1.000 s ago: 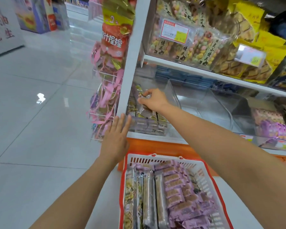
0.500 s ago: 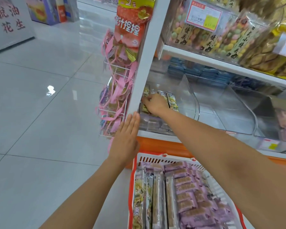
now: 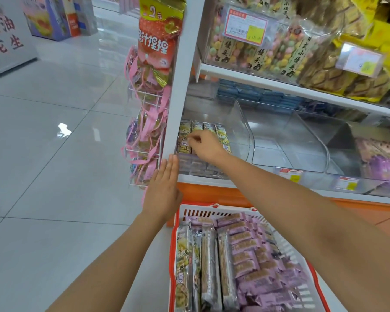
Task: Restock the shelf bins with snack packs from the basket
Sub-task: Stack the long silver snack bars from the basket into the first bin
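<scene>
While the head camera looks down along both bare forearms, the right hand [image 3: 204, 146] reaches into the leftmost clear bin [image 3: 243, 134] on the lowest shelf. It is directly over a row of yellow-green snack packs [image 3: 198, 126] that lie side by side, lengthwise, inside the bin. Its fingers [image 3: 193, 140] are curled toward the thumb right at the packs' top faces; whether they pinch a pack or only touch it cannot be told from this angle. The left hand [image 3: 164, 188] is flat, fingers straight and together, holding nothing, with its fingertips at the bin's front left corner beside the white upright [image 3: 180, 75] of the shelving. Below the arms, just in front of the orange base [image 3: 212, 194], sits the white basket [image 3: 174, 244] with a red rim. Long packs [image 3: 208, 266] lie along its left side and small purple packs [image 3: 257, 266] are heaped over the rest. Far to the right on the same shelf are purple-wrapped goods [image 3: 383, 163]. On the shelf above, bags of pastel balls [image 3: 257, 50] sit behind a price tag [image 3: 245, 25]. A wire rack [image 3: 144, 152] of pink-ribboned packets hangs to the left of the upright, with a red bag [image 3: 157, 41] above it, over a pale tiled floor [image 3: 54, 165].
</scene>
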